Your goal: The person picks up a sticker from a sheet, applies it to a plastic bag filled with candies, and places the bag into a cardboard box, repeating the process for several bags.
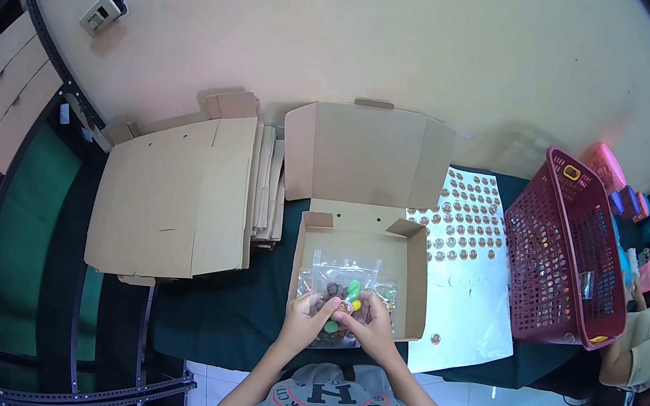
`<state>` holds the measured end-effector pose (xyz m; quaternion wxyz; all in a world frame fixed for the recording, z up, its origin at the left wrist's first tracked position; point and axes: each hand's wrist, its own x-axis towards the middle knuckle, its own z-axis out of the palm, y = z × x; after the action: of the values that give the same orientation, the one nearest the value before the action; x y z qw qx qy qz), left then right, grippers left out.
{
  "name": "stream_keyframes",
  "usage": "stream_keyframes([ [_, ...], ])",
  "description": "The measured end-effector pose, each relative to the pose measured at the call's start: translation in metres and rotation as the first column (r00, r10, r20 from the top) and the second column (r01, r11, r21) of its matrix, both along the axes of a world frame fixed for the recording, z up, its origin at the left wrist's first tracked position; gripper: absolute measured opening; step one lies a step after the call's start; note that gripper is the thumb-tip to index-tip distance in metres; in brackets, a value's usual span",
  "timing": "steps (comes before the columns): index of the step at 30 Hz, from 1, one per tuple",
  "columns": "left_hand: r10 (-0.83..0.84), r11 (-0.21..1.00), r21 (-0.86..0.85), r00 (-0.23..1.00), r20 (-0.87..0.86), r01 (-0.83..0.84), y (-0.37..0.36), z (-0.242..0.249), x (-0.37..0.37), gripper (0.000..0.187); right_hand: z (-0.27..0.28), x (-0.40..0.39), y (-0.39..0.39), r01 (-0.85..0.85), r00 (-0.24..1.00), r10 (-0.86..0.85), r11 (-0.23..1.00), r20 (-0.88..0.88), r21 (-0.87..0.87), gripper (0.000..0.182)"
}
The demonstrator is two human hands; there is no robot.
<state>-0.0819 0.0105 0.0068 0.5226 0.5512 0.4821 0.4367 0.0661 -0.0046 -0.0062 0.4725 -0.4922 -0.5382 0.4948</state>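
Observation:
Low inside the open cardboard box [416,279], a clear plastic bag [345,269] holds dark brown, green and yellow pieces whose kind I cannot make out. My left hand [307,316] grips the bag's left side, and my right hand [374,326] grips its right side. Both thumbs meet at a small round sticker [344,307] on the bag's front and press on it. More clear bags of coloured pieces show partly beneath and beside my hands. The box lid [368,155] stands raised at the back.
A white sheet of round stickers [459,303] lies right of the box. Beyond it stands a maroon plastic basket [547,265]. Flattened cardboard boxes [169,199] are stacked at left. Metal shelving [59,73] bounds the far left. Another person's leg [638,347] shows at far right.

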Motion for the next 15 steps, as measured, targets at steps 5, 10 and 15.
stream_keyframes([
  [5, 0.014, 1.0, 0.024, 0.999, -0.035, -0.013, -0.001, -0.001, 0.0, 0.023, 0.019, 0.001, -0.001, -0.107, 0.975, 0.086, 0.99, -0.205, -0.09, 0.035],
  [10, 0.02, 0.999, -0.035, 0.997, 0.074, -0.018, -0.002, -0.014, -0.004, 0.024, 0.024, 0.003, -0.003, -0.169, 0.943, 0.111, 0.972, -0.315, -0.162, 0.03],
  [15, -0.044, 0.999, 0.015, 0.999, 0.024, 0.044, -0.005, -0.01, -0.003, 0.024, 0.012, 0.007, -0.002, -0.065, 0.976, 0.025, 0.982, -0.218, -0.18, 0.019],
])
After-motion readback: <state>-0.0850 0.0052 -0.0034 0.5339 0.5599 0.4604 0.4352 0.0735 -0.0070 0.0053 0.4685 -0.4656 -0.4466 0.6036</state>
